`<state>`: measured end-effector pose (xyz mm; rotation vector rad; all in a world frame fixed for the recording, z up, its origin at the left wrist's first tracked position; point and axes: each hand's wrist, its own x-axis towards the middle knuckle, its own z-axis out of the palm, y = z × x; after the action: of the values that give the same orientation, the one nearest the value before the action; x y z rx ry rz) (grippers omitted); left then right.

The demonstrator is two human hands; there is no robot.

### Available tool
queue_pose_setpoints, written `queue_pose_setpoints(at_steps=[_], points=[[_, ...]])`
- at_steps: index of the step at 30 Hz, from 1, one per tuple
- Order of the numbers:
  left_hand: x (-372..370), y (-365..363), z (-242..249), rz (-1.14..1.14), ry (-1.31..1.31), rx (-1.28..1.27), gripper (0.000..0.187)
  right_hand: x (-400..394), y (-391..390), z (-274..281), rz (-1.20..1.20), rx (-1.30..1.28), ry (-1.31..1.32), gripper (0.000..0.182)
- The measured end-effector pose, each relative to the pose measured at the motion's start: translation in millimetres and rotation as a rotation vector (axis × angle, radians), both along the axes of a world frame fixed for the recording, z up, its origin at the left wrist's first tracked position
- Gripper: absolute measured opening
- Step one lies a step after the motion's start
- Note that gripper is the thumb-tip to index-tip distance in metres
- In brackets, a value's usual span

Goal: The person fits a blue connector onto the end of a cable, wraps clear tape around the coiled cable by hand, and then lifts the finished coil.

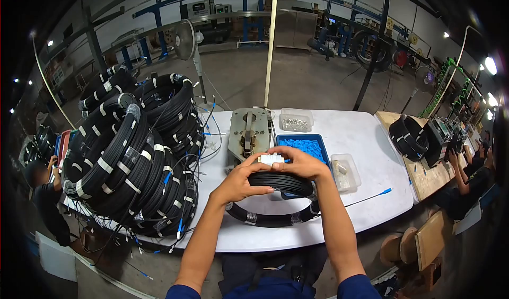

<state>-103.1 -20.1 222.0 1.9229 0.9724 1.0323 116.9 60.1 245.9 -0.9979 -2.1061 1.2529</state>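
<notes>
Both sets of fingertips pinch a small white tag [271,159] at the top of a black cable coil [280,184], the left hand [241,181] curled over the coil's near-left edge and the right hand [301,165] wrapped over its top, so the coil hangs just under the fingers, lifted above the white table [371,140]. Just behind the hands sit a blue tray [307,146] and a metal jig [248,132], and a stack of coils [132,156] stands to the left.
</notes>
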Motion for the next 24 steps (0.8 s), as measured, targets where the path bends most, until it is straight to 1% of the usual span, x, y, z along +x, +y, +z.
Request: queue_pose_setpoints(at_steps=[1,2,3,4,5,6,7,8,9,10,11,12,13,14,15,16,17,18,19,21,23,24], points=[[0.7,0.0,0.4,0.003,0.002,0.006,0.054,-3.2,3.7,-5.3,0.068,-0.077,0.052,0.049],[0.5,0.4,-0.7,0.027,0.038,0.024,0.062,-5.5,7.1,-9.7,0.138,-0.155,0.102,0.05],[0.9,-0.2,-3.3,0.054,0.071,0.039,0.07,-6.0,8.6,-11.0,0.147,-0.152,0.099,0.05],[2.9,-3.1,-8.5,0.061,-0.106,-0.008,0.082,-4.9,9.3,-13.1,0.099,-0.173,0.102,0.054],[2.3,-3.8,-11.1,0.068,-0.108,-0.011,0.082,-4.9,9.2,-14.9,0.05,-0.198,0.106,0.058],[2.2,-3.5,-13.1,0.108,-0.085,0.038,0.086,-5.2,5.8,-11.4,0.009,-0.159,0.06,0.053],[2.9,-2.4,-13.1,0.143,-0.062,0.089,0.091,-4.2,6.9,-12.1,0.007,-0.159,0.06,0.053],[3.2,-2.5,-11.5,0.14,-0.063,0.088,0.091,-2.3,8.1,-13.7,0.013,-0.198,0.134,0.05],[2.8,-4.3,-6.8,0.147,0.012,0.028,0.091,-2.3,7.0,-12.3,0.02,-0.237,0.208,0.047],[2.1,-4.8,-3.8,0.156,0.088,-0.033,0.091,-2.2,4.2,-10.4,0.02,-0.24,0.206,0.047],[1.9,-3.1,-2.8,0.158,0.086,-0.038,0.091,-0.9,-0.9,-7.6,-0.014,-0.14,0.195,0.046],[2.6,-0.5,-1.7,0.111,0.069,-0.033,0.09,-0.2,-8.1,-1.1,-0.047,-0.039,0.181,0.046],[4.3,0.7,-1.5,0.062,0.051,-0.028,0.088,0.1,-16.5,6.9,-0.046,-0.045,0.176,0.046],[7.5,-0.2,-1.0,0.123,0.037,0.026,0.071,-0.4,-25.5,16.3,-0.068,0.05,0.128,0.045],[7.5,-0.1,1.3,0.124,0.034,0.024,0.071,-1.1,-30.8,22.1,-0.088,0.147,0.08,0.045],[6.8,0.4,4.2,0.121,0.1,0.013,0.063,-0.8,-35.4,21.0,-0.14,0.259,0.025,0.045],[6.8,0.9,5.4,0.119,0.167,0.003,0.055,-1.0,-43.6,24.0,-0.139,0.258,0.023,0.045],[8.6,1.5,4.1,0.117,0.096,0.053,0.043,-1.8,-53.7,29.5,-0.17,0.262,0.008,0.04],[8.1,3.9,0.2,0.119,0.094,0.052,0.043,-2.6,-60.5,30.9,-0.2,0.265,-0.006,0.035],[6.4,8.4,-8.6,0.122,0.113,0.128,0.04,-3.4,-67.4,25.8,-0.207,0.265,-0.001,0.036],[5.9,8.7,-9.6,0.126,0.118,0.168,0.039,-5.1,-76.3,22.3,-0.257,0.426,0.02,0.041],[6.6,9.0,-9.8,0.124,0.111,0.161,0.04,-6.4,-81.1,22.0,-0.274,0.438,0.035,0.04]])
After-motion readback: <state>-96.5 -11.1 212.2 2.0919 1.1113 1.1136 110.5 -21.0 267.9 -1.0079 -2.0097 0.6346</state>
